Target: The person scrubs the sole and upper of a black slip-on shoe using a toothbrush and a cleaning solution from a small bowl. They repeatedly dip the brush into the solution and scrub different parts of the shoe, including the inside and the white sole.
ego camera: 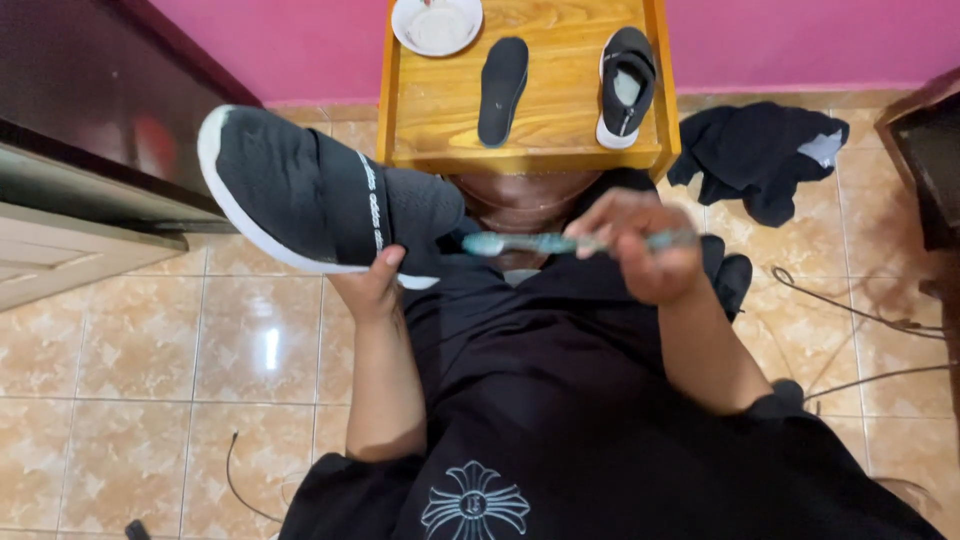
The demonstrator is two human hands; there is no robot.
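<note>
Shoe point(310, 195), black with a white sole, is held up on its side by the left hand point(372, 285) gripping its heel end. The right hand point(640, 250) grasps a toothbrush point(540, 243), bristles beside the shoe. Beyond, a wooden tray point(520, 140) carries an insole point(502, 88), a second shoe point(626, 85) and a white bowl point(437, 25).

Wall: a bright pink painted wall point(300, 40) runs across the far side in front of me.
Floor: glossy beige marbled floor tiles point(130, 340) lie under me, catching a white glare of light to my left.
Furniture ahead: a small yellow-orange wooden table with a raised rim point(545, 140) stands against the wall.
Furniture left: a dark brown polished cabinet point(90, 110) above a pale cream panel.
Furniture right: a dark wooden piece point(925, 150) at the frame's edge.
Floor clutter: a crumpled dark cloth point(760, 160) and thin black cables point(850, 310).
</note>
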